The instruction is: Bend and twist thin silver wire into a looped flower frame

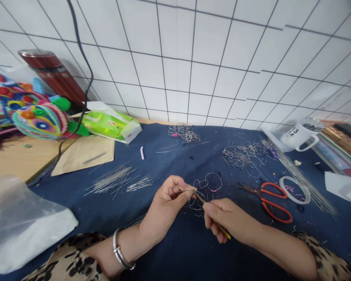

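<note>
My left hand (175, 195) pinches a thin wire between thumb and forefinger. Wrapped around yellow-handled pliers (199, 197), my right hand (224, 218) holds their metal nose against the wire at my left fingertips. The pliers' jaws are too small to make out. Bent wire loops (199, 208) lie just beneath and behind the fingertips. One rounder wire loop (213, 182) carries small pink beads. Orange-handled scissors (269, 195) rest to the right of my right hand, beside a clear round dish (294, 190) with pink beads.
Straight wires (112, 179) are heaped at left, near a shorter bundle (139, 183). Tangled wires (242, 154) and another tangle (187, 133) lie farther back. A white mug (300, 134) stands at right. At left are a plastic bag (26, 230), green packet (108, 123) and red flask (54, 76).
</note>
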`<move>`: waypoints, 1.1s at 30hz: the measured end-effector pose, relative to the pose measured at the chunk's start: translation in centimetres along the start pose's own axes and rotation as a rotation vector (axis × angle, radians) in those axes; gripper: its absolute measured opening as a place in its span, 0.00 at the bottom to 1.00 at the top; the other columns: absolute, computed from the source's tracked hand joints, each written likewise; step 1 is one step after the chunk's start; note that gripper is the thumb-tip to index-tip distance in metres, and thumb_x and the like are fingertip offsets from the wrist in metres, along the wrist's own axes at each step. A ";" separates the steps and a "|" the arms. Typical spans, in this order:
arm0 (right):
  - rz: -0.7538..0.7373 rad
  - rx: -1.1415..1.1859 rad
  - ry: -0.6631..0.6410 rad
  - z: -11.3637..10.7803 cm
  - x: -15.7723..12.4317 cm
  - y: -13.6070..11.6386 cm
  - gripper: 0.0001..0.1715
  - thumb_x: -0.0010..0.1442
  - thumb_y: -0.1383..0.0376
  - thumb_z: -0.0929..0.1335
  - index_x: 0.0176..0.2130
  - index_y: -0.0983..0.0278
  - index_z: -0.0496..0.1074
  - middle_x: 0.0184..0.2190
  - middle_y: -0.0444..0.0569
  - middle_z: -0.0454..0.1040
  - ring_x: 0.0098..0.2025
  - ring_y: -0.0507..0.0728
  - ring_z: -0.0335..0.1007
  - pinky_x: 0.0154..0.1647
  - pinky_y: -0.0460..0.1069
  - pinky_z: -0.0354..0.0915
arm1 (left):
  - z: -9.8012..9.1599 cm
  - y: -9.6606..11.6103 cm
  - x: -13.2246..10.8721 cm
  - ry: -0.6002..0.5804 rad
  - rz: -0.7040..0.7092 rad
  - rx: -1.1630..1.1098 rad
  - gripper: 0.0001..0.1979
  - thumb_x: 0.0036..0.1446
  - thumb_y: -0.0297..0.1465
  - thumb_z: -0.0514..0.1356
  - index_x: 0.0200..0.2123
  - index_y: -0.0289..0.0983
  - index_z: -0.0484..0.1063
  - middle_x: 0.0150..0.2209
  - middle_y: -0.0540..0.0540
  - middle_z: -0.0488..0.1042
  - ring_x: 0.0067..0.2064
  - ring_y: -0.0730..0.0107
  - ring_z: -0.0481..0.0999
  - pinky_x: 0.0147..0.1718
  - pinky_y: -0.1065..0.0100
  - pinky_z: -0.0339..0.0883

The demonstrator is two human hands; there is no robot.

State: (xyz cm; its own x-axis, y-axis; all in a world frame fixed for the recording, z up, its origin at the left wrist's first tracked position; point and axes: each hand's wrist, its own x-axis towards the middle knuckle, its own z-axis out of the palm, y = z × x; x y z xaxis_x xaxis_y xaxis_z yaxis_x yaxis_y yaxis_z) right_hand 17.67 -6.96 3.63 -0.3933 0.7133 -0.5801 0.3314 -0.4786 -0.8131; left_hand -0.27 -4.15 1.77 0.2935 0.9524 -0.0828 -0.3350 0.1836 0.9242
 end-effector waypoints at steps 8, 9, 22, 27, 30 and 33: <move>0.017 -0.050 0.027 -0.2 0.1 0.1 0.28 0.57 0.45 0.57 0.25 0.66 0.64 0.15 0.40 0.62 0.14 0.45 0.59 0.14 0.40 0.56 | -0.4 0.1 0.2 -0.041 -0.006 0.086 0.05 0.54 0.27 0.58 0.34 0.36 0.62 0.36 0.46 0.75 0.37 0.73 0.72 0.39 0.69 0.63; 0.015 -0.052 0.025 -0.2 0.1 0.1 0.28 0.57 0.45 0.57 0.25 0.66 0.64 0.15 0.40 0.62 0.14 0.45 0.59 0.14 0.40 0.56 | -0.4 0.2 0.3 -0.044 -0.004 0.105 0.05 0.55 0.27 0.58 0.34 0.36 0.62 0.36 0.46 0.75 0.37 0.72 0.72 0.39 0.69 0.63; 0.004 -0.037 0.020 -0.6 0.1 0.1 0.29 0.57 0.45 0.57 0.26 0.66 0.64 0.15 0.40 0.61 0.14 0.45 0.58 0.14 0.39 0.55 | -1.1 1.0 -0.3 -0.032 0.225 0.449 0.03 0.52 0.24 0.57 0.30 0.38 0.67 0.51 0.42 0.65 0.46 0.63 0.70 0.46 0.62 0.62; -0.003 -0.041 0.023 -0.5 0.1 0.3 0.29 0.57 0.45 0.57 0.26 0.66 0.64 0.15 0.40 0.61 0.15 0.45 0.58 0.15 0.40 0.56 | -1.1 1.6 -0.5 -0.005 0.417 0.667 0.04 0.45 0.24 0.62 0.27 0.38 0.72 0.45 0.42 0.69 0.44 0.59 0.68 0.45 0.62 0.61; -0.033 -0.065 0.030 -0.5 0.1 0.5 0.29 0.58 0.45 0.56 0.26 0.66 0.64 0.15 0.40 0.61 0.15 0.45 0.58 0.15 0.40 0.56 | -1.2 1.3 -0.4 -0.016 0.466 0.844 0.03 0.45 0.26 0.62 0.27 0.38 0.73 0.33 0.44 0.70 0.36 0.63 0.68 0.37 0.64 0.61; -0.068 -0.095 0.048 -0.4 0.1 0.5 0.28 0.58 0.46 0.56 0.26 0.66 0.64 0.15 0.40 0.61 0.15 0.45 0.58 0.15 0.40 0.56 | -1.3 0.8 -0.3 -0.056 0.454 0.974 0.04 0.48 0.27 0.61 0.30 0.38 0.74 0.27 0.46 0.69 0.31 0.66 0.67 0.32 0.66 0.60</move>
State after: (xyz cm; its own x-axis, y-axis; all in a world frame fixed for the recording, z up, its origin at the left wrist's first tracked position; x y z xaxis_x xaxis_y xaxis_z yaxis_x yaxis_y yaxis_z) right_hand 18.14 -6.89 3.20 -0.3774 0.7671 -0.5187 0.3860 -0.3788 -0.8411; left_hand -1.84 -3.99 2.08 0.3698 0.8658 0.3372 0.4271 -0.4807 0.7658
